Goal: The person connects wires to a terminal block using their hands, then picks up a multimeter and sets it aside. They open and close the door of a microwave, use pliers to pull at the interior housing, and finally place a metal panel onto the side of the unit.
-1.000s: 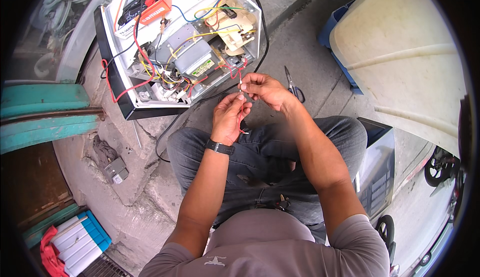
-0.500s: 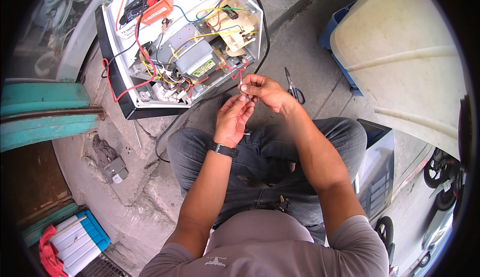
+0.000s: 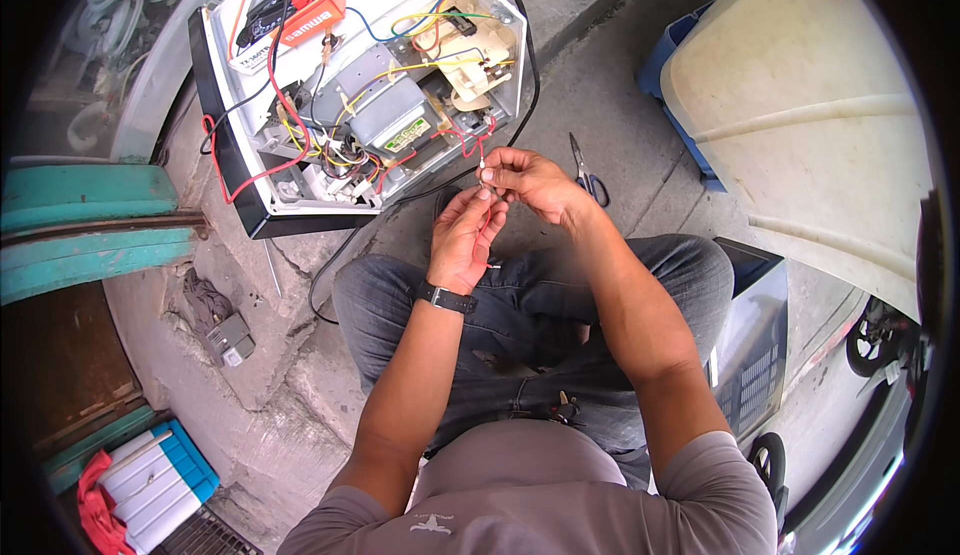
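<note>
A large cream plastic tub-like piece [image 3: 790,85] fills the area right of an opened box-shaped appliance of white and black metal [image 3: 240,140], which lies with its inside showing. A dark glossy casing with vent slots [image 3: 752,335] stands on the ground below and right of the appliance, beyond the person's knee. A slatted white-and-blue plastic piece [image 3: 160,490] lies well below the appliance, toward the left. On the appliance's upper left part rests an orange-and-white cardboard box [image 3: 318,20] with a black meter [image 3: 262,30] on it. Inside the appliance, near its middle, sits a grey metal block with a green label [image 3: 385,105]. Just below the appliance's lower right edge the two hands are close together: the right hand [image 3: 530,185] pinches with thumb and forefinger, and the left hand [image 3: 465,235] pinches just below it. Dark-handled metal scissors [image 3: 584,172] lie on the ground right of the appliance, near the right hand. Between both sets of fingertips is a thin red coated wire [image 3: 481,150], running from the appliance's lower right edge; whether the hands touch cannot be told.
</note>
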A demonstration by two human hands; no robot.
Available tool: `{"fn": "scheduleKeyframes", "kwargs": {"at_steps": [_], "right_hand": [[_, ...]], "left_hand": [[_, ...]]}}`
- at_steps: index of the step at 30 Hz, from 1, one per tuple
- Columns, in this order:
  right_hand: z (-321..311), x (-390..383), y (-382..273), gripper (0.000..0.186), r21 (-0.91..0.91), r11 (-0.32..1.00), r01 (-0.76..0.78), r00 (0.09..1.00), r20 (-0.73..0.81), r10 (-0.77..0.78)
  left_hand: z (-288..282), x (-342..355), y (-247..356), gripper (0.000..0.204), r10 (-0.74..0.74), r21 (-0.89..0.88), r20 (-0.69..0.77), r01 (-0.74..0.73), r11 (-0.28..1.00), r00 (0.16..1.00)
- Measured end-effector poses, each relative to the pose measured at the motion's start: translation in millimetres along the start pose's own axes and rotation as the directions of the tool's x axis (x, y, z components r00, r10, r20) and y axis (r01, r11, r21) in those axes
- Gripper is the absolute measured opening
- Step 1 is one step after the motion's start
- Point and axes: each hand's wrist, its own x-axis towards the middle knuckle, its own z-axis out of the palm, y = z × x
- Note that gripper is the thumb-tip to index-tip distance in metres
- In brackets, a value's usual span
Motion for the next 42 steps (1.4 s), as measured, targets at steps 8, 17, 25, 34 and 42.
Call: {"fn": "scheduleKeyframes", "kwargs": {"at_steps": [8, 17, 25, 34, 42], "right_hand": [[-1.5, 0.2, -0.3, 0.012, -0.015, 1.000, 0.007, 1.000, 0.010, -0.006], [-0.4, -0.2, -2.0, 0.011, -0.045, 0.999, 0.021, 1.000, 0.009, -0.021], [1.2, -0.1, -1.5, 0.010, -0.071, 0.997, 0.036, 0.999, -0.010, -0.036], [0.3, 0.4, -0.1, 0.011, -0.064, 0.997, 0.035, 0.999, -0.005, -0.035], [1.6, -0.3, -1.3, 0.011, -0.043, 0.999, 0.002, 1.000, -0.009, -0.002]], "left_hand": [[1.2, -0.2, 0.2, 0.014, 0.006, 0.001, -0.004, -0.006, 1.000, 1.000], [0.9, 1.2, -0.4, 0.014, 0.014, 0.008, -0.011, -0.014, 1.000, 1.000], [4.1, 2.4, -0.2, 0.011, -0.031, -0.067, -0.039, 0.028, 0.997, 0.999], [3.6, 0.7, 1.5, 0.012, -0.054, -0.076, -0.026, 0.052, 0.996, 0.998], [-1.8, 1.6, 0.7, 0.012, -0.040, -0.031, -0.014, 0.040, 0.999, 0.999]]}}
